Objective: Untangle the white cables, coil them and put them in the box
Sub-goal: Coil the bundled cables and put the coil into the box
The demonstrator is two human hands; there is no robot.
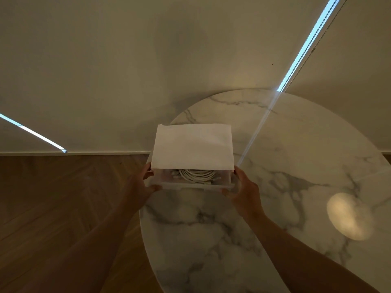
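Two bare forearms reach in from the lower edge, the left forearm (84,240) over the floor and the right forearm (306,250) over the bench.

Between them is the box (190,185), a shallow clear plastic one. Inside it lie the white cables (196,175), coiled into a loose bundle that shows through the near wall. A flat white lid (192,146) covers the top of the box and hides the rest of the inside.

The left hand (143,187) grips the box at its left end, thumb on the near lower edge and fingers curled round the side. The right hand (245,193) grips the right end in the same way, thumb near the front corner. Whether the box rests on the bench or is held just above it cannot be told.

The box sits over the far left part of the bench (211,240), a round top in white marble with grey veins. A warm oval patch of light (349,216) lies on the marble to the right.

Left of the bench is a wooden floor (53,197) laid in a herringbone pattern. It meets a pale wall (105,70) at a white skirting board (74,153). At the upper right a bright strip of daylight (306,43) runs along the edge of a blind (349,60), with a bead chain beside it.
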